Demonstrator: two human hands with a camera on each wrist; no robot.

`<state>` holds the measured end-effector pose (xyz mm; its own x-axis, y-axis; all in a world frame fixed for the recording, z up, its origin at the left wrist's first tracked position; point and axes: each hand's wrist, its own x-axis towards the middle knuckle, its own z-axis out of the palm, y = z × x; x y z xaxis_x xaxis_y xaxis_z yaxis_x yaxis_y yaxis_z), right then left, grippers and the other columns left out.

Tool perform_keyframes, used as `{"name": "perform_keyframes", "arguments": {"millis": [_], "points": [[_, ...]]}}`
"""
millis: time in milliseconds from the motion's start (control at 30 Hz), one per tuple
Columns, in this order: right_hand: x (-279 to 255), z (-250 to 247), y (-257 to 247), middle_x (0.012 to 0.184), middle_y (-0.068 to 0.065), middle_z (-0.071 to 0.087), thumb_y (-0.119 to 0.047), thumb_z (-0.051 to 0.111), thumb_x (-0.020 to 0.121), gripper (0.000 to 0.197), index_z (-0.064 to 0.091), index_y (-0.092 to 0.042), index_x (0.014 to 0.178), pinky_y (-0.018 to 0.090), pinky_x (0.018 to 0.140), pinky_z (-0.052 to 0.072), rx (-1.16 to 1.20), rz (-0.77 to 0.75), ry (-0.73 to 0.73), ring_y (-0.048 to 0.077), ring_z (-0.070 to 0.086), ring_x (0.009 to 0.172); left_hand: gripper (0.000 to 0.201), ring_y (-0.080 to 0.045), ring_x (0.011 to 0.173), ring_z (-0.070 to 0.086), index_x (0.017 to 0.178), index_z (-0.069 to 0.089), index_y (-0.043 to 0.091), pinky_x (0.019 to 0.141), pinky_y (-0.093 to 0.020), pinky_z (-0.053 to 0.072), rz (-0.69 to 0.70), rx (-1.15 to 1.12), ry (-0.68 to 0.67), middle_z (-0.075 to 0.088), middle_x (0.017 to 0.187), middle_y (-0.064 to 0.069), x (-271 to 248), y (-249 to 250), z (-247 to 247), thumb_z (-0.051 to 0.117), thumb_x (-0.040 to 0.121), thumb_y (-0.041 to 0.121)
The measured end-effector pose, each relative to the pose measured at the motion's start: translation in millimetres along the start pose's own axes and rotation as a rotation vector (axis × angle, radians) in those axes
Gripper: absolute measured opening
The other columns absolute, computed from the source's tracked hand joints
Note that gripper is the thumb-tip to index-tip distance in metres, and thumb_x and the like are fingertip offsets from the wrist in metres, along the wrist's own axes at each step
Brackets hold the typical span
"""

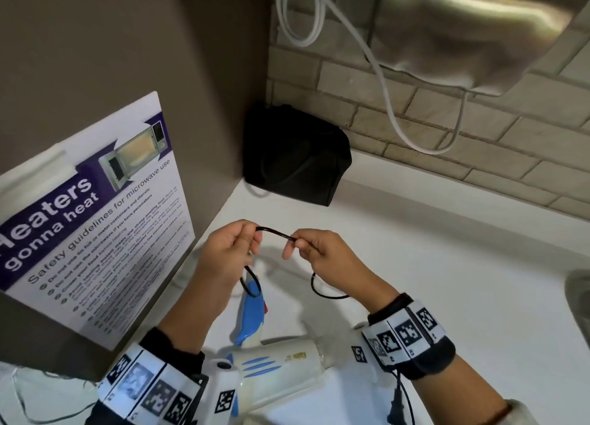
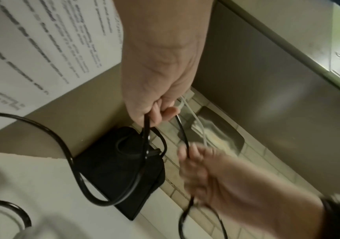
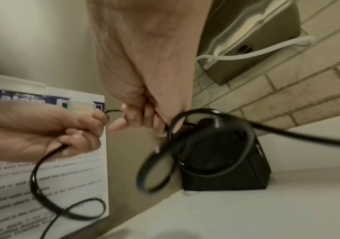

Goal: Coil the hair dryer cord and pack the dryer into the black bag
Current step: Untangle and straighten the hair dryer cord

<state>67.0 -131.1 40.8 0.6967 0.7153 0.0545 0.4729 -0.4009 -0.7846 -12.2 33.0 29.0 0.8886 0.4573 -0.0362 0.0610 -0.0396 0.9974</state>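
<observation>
A white and blue hair dryer (image 1: 271, 364) lies on the white counter (image 1: 447, 281) between my forearms. Its thin black cord (image 1: 276, 232) stretches between my two hands above the counter. My left hand (image 1: 228, 249) grips the cord, with a loop hanging below it (image 2: 95, 186). My right hand (image 1: 314, 250) pinches the cord a short way to the right, and another loop (image 3: 185, 145) dangles under it. The black bag (image 1: 295, 156) stands in the far corner against the wall, behind both hands.
A microwave safety poster (image 1: 95, 220) leans on the left wall. A metal dispenser (image 1: 472, 28) with a white cable (image 1: 383, 82) hangs on the tiled wall at the back right. A sink edge (image 1: 578, 297) shows at the far right.
</observation>
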Motion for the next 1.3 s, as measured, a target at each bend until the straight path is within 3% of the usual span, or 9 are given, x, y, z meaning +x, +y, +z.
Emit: {"name": "perform_keyframes", "arguments": {"millis": [133,267,400,567,667,800,967,1133,1300], "points": [[-7,6,23,0.058,-0.014,0.049,-0.001,0.041,0.096,0.041,0.051,-0.028,0.066,0.012,0.061,0.035,-0.025,0.034,0.005,0.001,0.045,0.057,0.031,-0.008,0.060,0.042,0.078,0.059,0.009,0.047,-0.009,0.036,-0.058,-0.095,0.067,0.049,0.070,-0.002,6,-4,-13,0.039,0.100,0.013],[-7,8,47,0.063,-0.012,0.050,0.003,0.039,0.091,0.046,0.044,-0.033,0.062,0.014,0.065,0.036,-0.078,0.090,0.014,0.002,0.045,0.059,0.032,-0.001,0.050,0.042,0.078,0.059,0.009,0.042,-0.008,0.033,-0.103,-0.154,0.102,0.048,0.071,-0.002,8,-10,-25,0.037,0.101,0.012],[-10,4,77,0.063,-0.006,0.051,0.001,0.036,0.081,0.040,0.041,-0.032,0.060,0.021,0.064,0.036,-0.148,0.160,0.015,0.007,0.042,0.057,0.038,-0.005,0.053,0.035,0.069,0.051,0.011,0.040,-0.011,0.026,-0.133,-0.298,0.190,0.045,0.070,-0.001,17,-16,-43,0.032,0.101,0.005],[-9,-1,97,0.056,-0.011,0.043,0.003,0.043,0.088,0.043,0.040,-0.029,0.059,0.018,0.057,0.031,-0.232,0.217,0.012,0.004,0.038,0.053,0.039,-0.008,0.055,0.031,0.067,0.048,0.012,0.038,-0.011,0.026,-0.198,-0.306,0.189,0.044,0.069,-0.001,15,-28,-39,0.030,0.100,0.002],[-8,-8,110,0.056,-0.004,0.043,0.000,0.045,0.089,0.029,0.046,-0.016,0.066,0.023,0.057,0.030,-0.288,0.264,0.025,0.013,0.037,0.054,0.037,-0.008,0.054,0.028,0.070,0.049,0.011,0.039,-0.012,0.025,-0.220,-0.296,0.172,0.041,0.066,0.000,15,-32,-41,0.032,0.102,0.010],[-10,-17,128,0.052,-0.011,0.038,-0.004,0.046,0.092,0.026,0.045,-0.014,0.068,0.026,0.056,0.027,-0.405,0.314,0.050,0.020,0.037,0.057,0.035,-0.004,0.046,0.031,0.073,0.050,0.010,0.038,-0.012,0.026,-0.245,-0.327,0.189,0.040,0.066,-0.001,18,-40,-45,0.031,0.103,0.012],[-16,-24,143,0.060,0.002,0.047,-0.007,0.043,0.094,0.024,0.047,-0.012,0.070,0.030,0.059,0.030,-0.413,0.410,0.058,0.024,0.042,0.062,0.034,-0.001,0.040,0.033,0.072,0.049,0.012,0.036,-0.011,0.027,-0.314,-0.418,0.187,0.042,0.065,0.001,19,-53,-43,0.033,0.102,0.012],[-21,-25,150,0.058,-0.001,0.047,-0.009,0.041,0.095,0.034,0.041,-0.019,0.062,0.029,0.059,0.031,-0.444,0.446,0.048,0.024,0.044,0.061,0.034,0.001,0.039,0.040,0.069,0.046,0.014,0.034,-0.011,0.028,-0.322,-0.513,0.192,0.045,0.070,0.000,19,-59,-46,0.035,0.101,0.007],[-22,-29,150,0.063,0.006,0.052,-0.008,0.041,0.095,0.028,0.045,-0.014,0.068,0.030,0.058,0.029,-0.444,0.507,0.075,0.025,0.046,0.063,0.032,0.000,0.035,0.033,0.072,0.047,0.012,0.035,-0.011,0.028,-0.310,-0.457,0.134,0.040,0.066,0.000,18,-60,-47,0.034,0.102,0.013]]}}
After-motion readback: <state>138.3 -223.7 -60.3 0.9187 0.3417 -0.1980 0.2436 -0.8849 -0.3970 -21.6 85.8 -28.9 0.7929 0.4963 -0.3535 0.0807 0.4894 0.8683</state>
